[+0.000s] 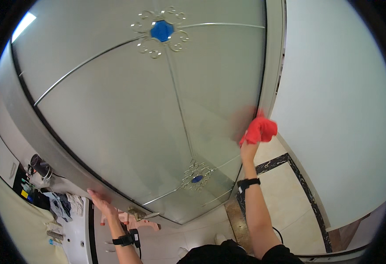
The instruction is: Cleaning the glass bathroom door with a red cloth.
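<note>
A frosted glass door (pixel 113 119) in a grey frame fills the middle of the view, with silver bars and ornaments with blue centres. My right hand (pixel 249 147) is closed around a red cloth (pixel 262 129), bunched against the door's right edge; cloth and fingers are partly blurred. Low on the left, my left hand (pixel 101 203) rests against the outer side of the door frame with its fingers stretched out. Just right of it is the door handle (pixel 142 214). Both wrists wear black bands.
A white washbasin (pixel 77 233) stands at lower left, with clothes (pixel 61 204) and a dark hair dryer (pixel 40 166) beyond it. A pink plastic stool (pixel 142 221) is behind the door. On the right are a pale panel (pixel 334 110) and tiled floor with a dark border (pixel 305 189).
</note>
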